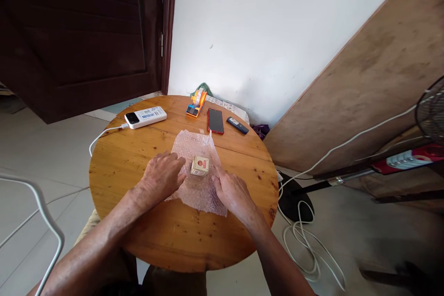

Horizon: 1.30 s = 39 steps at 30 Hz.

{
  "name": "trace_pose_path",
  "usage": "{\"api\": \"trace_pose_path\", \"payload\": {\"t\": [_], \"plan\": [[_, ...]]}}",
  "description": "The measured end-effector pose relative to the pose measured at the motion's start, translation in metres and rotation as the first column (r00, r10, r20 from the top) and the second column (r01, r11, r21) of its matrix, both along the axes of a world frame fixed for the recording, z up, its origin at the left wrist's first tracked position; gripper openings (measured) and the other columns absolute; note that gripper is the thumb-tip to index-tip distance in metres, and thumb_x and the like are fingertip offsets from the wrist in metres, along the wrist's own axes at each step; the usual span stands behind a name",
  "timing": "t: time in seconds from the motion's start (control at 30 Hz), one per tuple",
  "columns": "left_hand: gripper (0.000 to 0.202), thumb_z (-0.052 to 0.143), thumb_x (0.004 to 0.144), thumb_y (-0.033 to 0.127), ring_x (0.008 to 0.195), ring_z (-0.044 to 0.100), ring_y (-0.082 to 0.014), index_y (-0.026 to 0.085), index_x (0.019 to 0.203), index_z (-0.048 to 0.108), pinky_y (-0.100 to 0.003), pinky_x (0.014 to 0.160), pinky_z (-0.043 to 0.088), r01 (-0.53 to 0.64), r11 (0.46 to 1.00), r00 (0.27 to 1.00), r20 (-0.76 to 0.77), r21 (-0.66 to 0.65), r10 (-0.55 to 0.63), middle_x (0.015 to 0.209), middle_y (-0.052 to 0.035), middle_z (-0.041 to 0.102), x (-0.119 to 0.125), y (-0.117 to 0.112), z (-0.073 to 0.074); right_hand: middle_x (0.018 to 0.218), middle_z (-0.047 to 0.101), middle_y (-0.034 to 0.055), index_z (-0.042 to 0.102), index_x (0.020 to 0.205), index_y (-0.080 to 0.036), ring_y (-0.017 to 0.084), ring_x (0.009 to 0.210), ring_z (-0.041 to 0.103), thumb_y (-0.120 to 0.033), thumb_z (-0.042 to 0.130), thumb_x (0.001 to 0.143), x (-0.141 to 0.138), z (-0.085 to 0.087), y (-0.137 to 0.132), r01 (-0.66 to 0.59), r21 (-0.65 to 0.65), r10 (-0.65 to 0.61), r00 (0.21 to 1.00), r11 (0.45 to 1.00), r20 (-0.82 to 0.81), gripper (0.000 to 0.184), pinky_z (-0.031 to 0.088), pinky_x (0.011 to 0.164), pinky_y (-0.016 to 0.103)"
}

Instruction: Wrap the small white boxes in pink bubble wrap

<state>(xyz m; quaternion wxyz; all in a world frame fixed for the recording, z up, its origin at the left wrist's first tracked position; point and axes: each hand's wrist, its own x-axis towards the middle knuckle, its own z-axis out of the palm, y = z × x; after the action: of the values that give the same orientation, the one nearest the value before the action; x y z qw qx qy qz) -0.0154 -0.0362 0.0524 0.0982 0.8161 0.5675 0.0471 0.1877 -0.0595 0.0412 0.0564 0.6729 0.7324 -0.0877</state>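
Observation:
A sheet of clear pinkish bubble wrap point(201, 196) lies on the round wooden table, its right edge raised. On the middle of the sheet sits a small cream box point(200, 166) with a red label and a round picture on top. My left hand point(163, 173) is over the sheet's left edge, fingers bent and thumb apart, close to the box without touching it. At the right edge, my right hand point(233, 190) has the bubble wrap between thumb and fingers; the fingertips are partly hidden by the film.
Toward the back of the table point(125, 166) are a white power bank point(147, 117) with a cable, an orange tape dispenser point(196, 103), a phone point(215, 121) and a dark handheld device point(237, 125). A wall stands behind; a fan base point(294, 196) and loose cables are at right.

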Motion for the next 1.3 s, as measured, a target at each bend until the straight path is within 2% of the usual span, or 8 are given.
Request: {"api": "trace_pose_path", "payload": {"t": [0.3, 0.5, 0.67, 0.77, 0.87, 0.97, 1.1, 1.3], "plan": [[0.056, 0.065, 0.073, 0.020, 0.134, 0.046, -0.0320, 0.020, 0.127, 0.050, -0.047, 0.109, 0.042, 0.170, 0.984, 0.940, 0.292, 0.050, -0.177, 0.140, -0.0141, 0.055, 0.009, 0.018, -0.055, 0.107, 0.074, 0.0196, 0.063, 0.119, -0.013, 0.033, 0.098, 0.071, -0.024, 0.039, 0.099, 0.020, -0.008, 0.029, 0.187, 0.068, -0.193, 0.976, 0.980, 0.098, 0.033, 0.047, 0.074, 0.038], [0.059, 0.060, 0.074, 0.023, 0.141, 0.039, -0.0324, 0.023, 0.132, 0.048, -0.053, 0.114, 0.035, 0.189, 0.982, 0.947, 0.262, 0.017, -0.187, 0.151, -0.0119, 0.045, 0.003, 0.019, -0.056, 0.111, 0.073, 0.0151, 0.063, 0.120, -0.018, 0.028, 0.093, 0.071, -0.020, 0.042, 0.098, 0.028, -0.015, 0.029, 0.170, 0.133, -0.189, 0.970, 0.977, 0.153, 0.031, 0.045, 0.070, 0.034], [0.064, 0.066, 0.079, 0.041, 0.141, 0.038, -0.0334, 0.023, 0.137, 0.045, -0.053, 0.115, 0.034, 0.148, 0.989, 0.948, 0.282, 0.022, -0.149, 0.152, -0.0126, 0.044, 0.007, 0.018, -0.056, 0.113, 0.069, 0.0129, 0.062, 0.117, -0.017, 0.027, 0.096, 0.068, -0.013, 0.046, 0.092, 0.027, -0.012, 0.019, 0.075, 0.280, -0.097, 0.993, 0.957, 0.066, 0.030, 0.047, 0.074, 0.035], [0.075, 0.067, 0.078, 0.057, 0.140, 0.040, -0.0353, 0.018, 0.139, 0.046, -0.053, 0.114, 0.034, 0.133, 0.990, 0.950, 0.279, 0.051, -0.142, 0.151, -0.0160, 0.045, 0.012, 0.016, -0.058, 0.113, 0.069, 0.0101, 0.060, 0.118, -0.020, 0.026, 0.104, 0.065, -0.018, 0.052, 0.091, 0.023, -0.005, 0.012, -0.042, 0.376, 0.102, 0.985, 0.926, -0.141, 0.029, 0.049, 0.087, 0.037], [0.078, 0.068, 0.077, 0.059, 0.139, 0.041, -0.0354, 0.017, 0.139, 0.046, -0.053, 0.114, 0.034, 0.116, 0.990, 0.955, 0.266, 0.075, -0.132, 0.149, -0.0162, 0.048, 0.016, 0.015, -0.060, 0.134, 0.061, 0.0131, 0.051, 0.135, -0.018, 0.029, 0.122, 0.056, -0.027, 0.062, 0.087, 0.008, -0.005, 0.013, -0.184, 0.432, 0.310, 0.920, 0.883, -0.240, 0.050, 0.044, 0.102, 0.044], [0.081, 0.072, 0.074, 0.056, 0.139, 0.041, -0.0356, 0.017, 0.141, 0.045, -0.052, 0.114, 0.033, 0.097, 0.992, 0.963, 0.243, 0.084, -0.115, 0.149, -0.0161, 0.049, 0.017, 0.014, -0.061, 0.133, 0.063, 0.0144, 0.051, 0.136, -0.016, 0.031, 0.120, 0.057, -0.022, 0.067, 0.082, -0.005, -0.013, 0.021, -0.221, 0.392, 0.334, 0.909, 0.893, -0.250, 0.056, 0.045, 0.100, 0.048], [0.086, 0.072, 0.074, 0.058, 0.142, 0.037, -0.0362, 0.017, 0.144, 0.044, -0.053, 0.116, 0.030, 0.117, 0.991, 0.967, 0.220, 0.069, -0.130, 0.152, -0.0167, 0.045, 0.017, 0.014, -0.063, 0.121, 0.070, 0.0103, 0.061, 0.124, -0.020, 0.027, 0.110, 0.063, -0.025, 0.064, 0.084, 0.010, -0.024, 0.027, -0.065, 0.455, 0.272, 0.872, 0.888, -0.407, 0.040, 0.047, 0.098, 0.044], [0.083, 0.071, 0.075, 0.059, 0.143, 0.035, -0.0356, 0.016, 0.142, 0.046, -0.052, 0.118, 0.028, 0.134, 0.989, 0.972, 0.184, 0.066, -0.144, 0.153, -0.0168, 0.043, 0.016, 0.012, -0.061, 0.125, 0.067, 0.0139, 0.059, 0.128, -0.018, 0.030, 0.113, 0.062, -0.034, 0.057, 0.082, 0.094, -0.034, 0.020, 0.320, 0.485, -0.061, 0.877, 0.814, -0.476, 0.049, 0.047, 0.099, 0.047]]}}
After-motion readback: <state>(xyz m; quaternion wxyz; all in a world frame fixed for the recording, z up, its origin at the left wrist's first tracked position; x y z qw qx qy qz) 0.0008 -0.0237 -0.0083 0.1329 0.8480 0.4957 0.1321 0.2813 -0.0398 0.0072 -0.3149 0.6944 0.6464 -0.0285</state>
